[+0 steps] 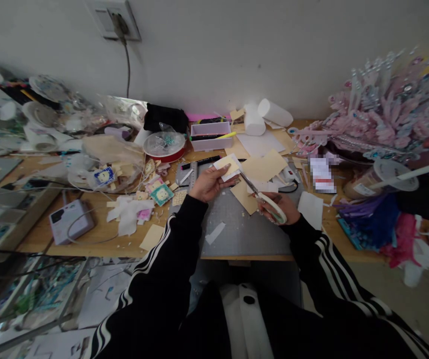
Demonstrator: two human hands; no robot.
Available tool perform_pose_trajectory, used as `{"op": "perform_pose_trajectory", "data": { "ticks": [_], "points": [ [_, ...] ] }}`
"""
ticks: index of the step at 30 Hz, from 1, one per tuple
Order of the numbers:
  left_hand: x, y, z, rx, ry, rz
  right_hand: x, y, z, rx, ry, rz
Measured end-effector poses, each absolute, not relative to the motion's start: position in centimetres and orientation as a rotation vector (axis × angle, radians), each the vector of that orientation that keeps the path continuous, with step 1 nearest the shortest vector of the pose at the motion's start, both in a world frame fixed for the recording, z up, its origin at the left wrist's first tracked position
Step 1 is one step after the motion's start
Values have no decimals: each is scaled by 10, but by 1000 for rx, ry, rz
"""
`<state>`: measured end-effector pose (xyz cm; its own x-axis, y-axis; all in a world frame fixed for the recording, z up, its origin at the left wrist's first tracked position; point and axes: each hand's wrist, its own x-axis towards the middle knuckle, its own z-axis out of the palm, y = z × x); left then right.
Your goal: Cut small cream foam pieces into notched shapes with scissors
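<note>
My left hand pinches a small piece of white and cream paper above a grey cutting mat. In my right hand is a pair of scissors with pale handles. The blades point up and left, and their tips are at the right edge of the held paper; whether they touch it I cannot tell. Under and behind the hands lie cream paper sheets. A thin white paper strip rests on the mat below my left hand.
At the back stands a lilac tray of markers, beside a ribbon spool and white rolls. Small painted pieces and a white box-shaped device lie left. A lidded cup and pink sparkly ornaments crowd the right.
</note>
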<state>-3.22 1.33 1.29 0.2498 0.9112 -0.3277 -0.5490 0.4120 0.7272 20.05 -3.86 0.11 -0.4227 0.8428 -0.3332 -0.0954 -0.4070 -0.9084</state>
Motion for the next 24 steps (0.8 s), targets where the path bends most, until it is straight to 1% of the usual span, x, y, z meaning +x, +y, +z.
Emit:
{"op": "perform_pose_trajectory", "data": {
  "ticks": [7, 15, 24],
  "points": [
    [-33, 13, 12, 518, 823, 1049, 200, -39, 1, -1128, -1144, 1876],
    [-35, 13, 17, 491, 859, 1094, 208, -36, -3, -1015, -1220, 1932],
    [-34, 12, 18, 495, 886, 1056, 207, -37, -6, -1039, -1232, 1927]
  ]
}}
